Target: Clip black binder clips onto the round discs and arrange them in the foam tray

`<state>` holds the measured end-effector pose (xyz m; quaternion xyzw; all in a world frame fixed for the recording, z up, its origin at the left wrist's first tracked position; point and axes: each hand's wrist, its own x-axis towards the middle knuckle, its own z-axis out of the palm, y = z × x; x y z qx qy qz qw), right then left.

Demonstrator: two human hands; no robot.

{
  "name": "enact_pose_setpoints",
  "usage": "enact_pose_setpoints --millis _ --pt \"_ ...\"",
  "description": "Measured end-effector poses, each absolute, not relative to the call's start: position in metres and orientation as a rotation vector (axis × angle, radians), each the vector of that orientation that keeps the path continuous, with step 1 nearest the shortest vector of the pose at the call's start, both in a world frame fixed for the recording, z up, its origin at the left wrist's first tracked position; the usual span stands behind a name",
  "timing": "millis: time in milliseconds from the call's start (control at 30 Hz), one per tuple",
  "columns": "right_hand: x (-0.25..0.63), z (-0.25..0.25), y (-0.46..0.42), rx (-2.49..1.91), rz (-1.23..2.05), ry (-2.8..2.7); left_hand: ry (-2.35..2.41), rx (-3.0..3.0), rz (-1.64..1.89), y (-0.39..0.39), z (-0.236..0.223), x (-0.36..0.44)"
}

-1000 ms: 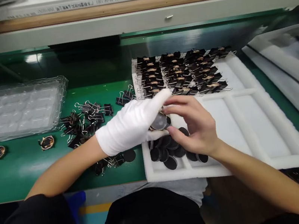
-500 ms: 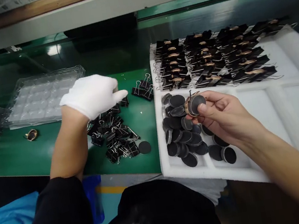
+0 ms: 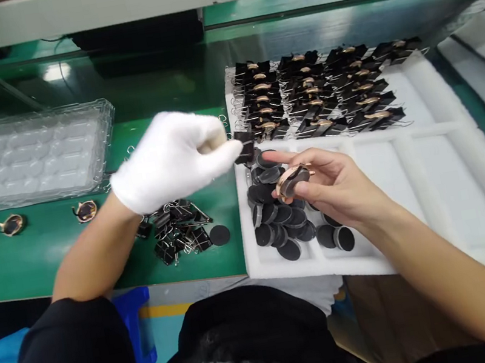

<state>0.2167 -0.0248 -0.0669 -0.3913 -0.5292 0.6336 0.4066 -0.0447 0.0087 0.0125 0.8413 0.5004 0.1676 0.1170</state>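
My left hand (image 3: 174,155), in a white glove, pinches a black binder clip (image 3: 245,146) just left of the white foam tray (image 3: 430,176). My bare right hand (image 3: 335,185) holds a round part with a copper rim and a dark disc (image 3: 292,178) between thumb and fingers, above a heap of black discs (image 3: 280,218) in the tray's front left compartment. Clip and round part are a short way apart. A pile of loose binder clips (image 3: 176,229) lies on the green mat under my left wrist.
Rows of clipped parts (image 3: 316,96) fill the tray's far compartment. A clear plastic blister tray (image 3: 36,156) sits at far left, with two copper-rimmed parts (image 3: 12,224) in front of it. One loose black disc (image 3: 219,235) lies on the mat. More white foam (image 3: 484,51) lies at right.
My left hand has left the clip pile and moved right with a binder clip in its fingers, close to the round part. My right hand has tilted that part flatter.
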Motion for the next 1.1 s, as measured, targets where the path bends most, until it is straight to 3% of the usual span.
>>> enact_pose_setpoints --millis 233,367,433,567,800,1100 --pt "0.215 -0.070 -0.028 -0.915 1.639 -1.325 1.109 2.496 0.644 -0.017 -0.008 -0.012" --pt "0.215 -0.071 -0.028 -0.883 1.583 -1.286 1.439 2.548 0.594 -0.015 -0.005 -0.013" --pt "0.216 -0.071 -0.027 -0.858 1.559 -1.299 1.588 2.585 0.487 -0.014 -0.003 -0.014" --pt "0.217 -0.073 -0.028 -0.807 1.529 -1.347 1.434 2.680 0.170 -0.012 -0.005 -0.011" --pt "0.214 -0.072 -0.030 -0.785 1.588 -1.326 1.327 2.796 0.050 -0.007 -0.009 -0.013" --pt "0.216 -0.070 -0.020 -0.946 1.421 -1.010 1.382 2.703 0.360 0.001 -0.025 -0.013"
